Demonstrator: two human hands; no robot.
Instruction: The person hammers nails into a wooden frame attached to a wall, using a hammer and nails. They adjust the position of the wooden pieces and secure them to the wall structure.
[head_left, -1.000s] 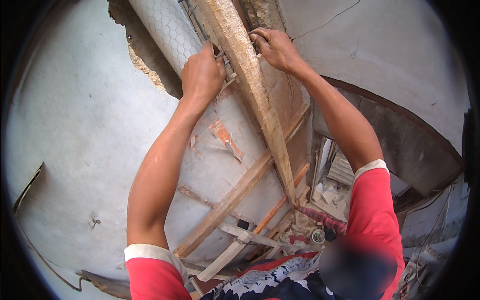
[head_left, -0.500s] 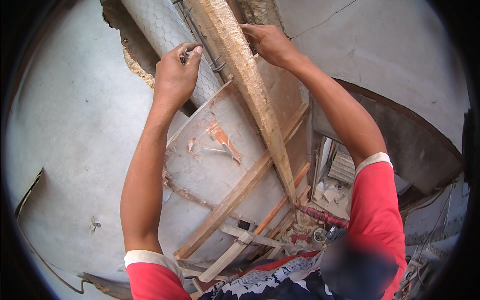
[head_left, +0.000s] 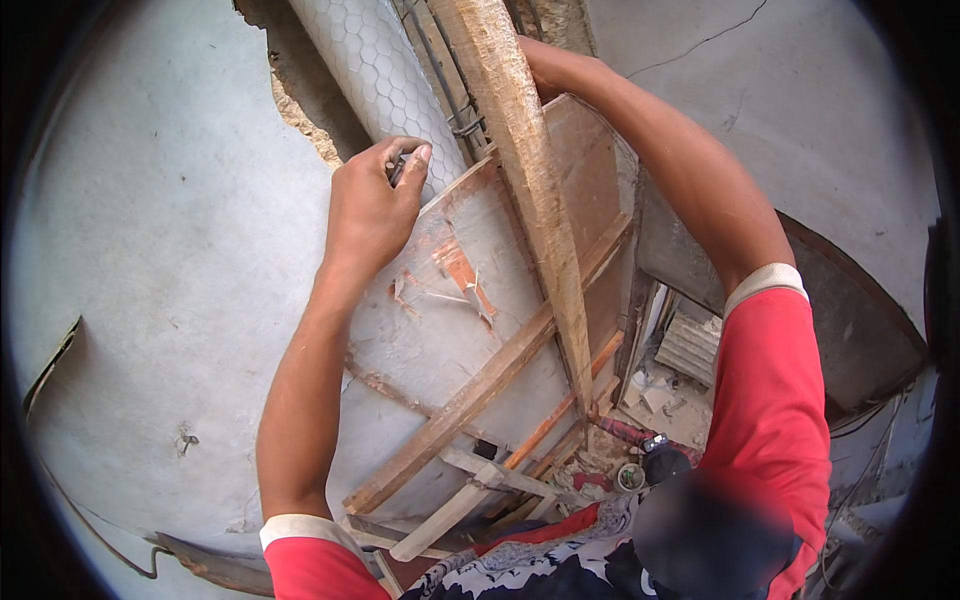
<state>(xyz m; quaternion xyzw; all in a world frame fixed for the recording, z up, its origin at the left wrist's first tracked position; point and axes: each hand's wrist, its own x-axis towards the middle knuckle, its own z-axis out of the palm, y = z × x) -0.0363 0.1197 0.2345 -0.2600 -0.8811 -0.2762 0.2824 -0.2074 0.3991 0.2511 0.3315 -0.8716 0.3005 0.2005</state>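
My left hand (head_left: 376,205) is closed, thumb against the curled fingers, on a small dark piece I cannot make out. It is beside a pale pipe (head_left: 380,80) with a hexagonal mesh pattern, above a paint-stained panel (head_left: 410,320). My right hand (head_left: 540,68) reaches behind the upper part of a long rough wooden post (head_left: 540,190); its fingers are hidden there. Thin steel bars (head_left: 450,90) tied with wire run between pipe and post.
A wooden beam (head_left: 460,410) crosses behind the post. At its lower end shows another person's plaid sleeve (head_left: 625,430). Below are rubble (head_left: 655,395) and a small bucket (head_left: 630,477). A ragged-edged opening (head_left: 300,100) breaks the grey wall (head_left: 170,270).
My right hand has slipped farther behind the post, its fingers going out of sight. My left hand stays closed and sits slightly lower along the pipe. The whole view has shifted a little.
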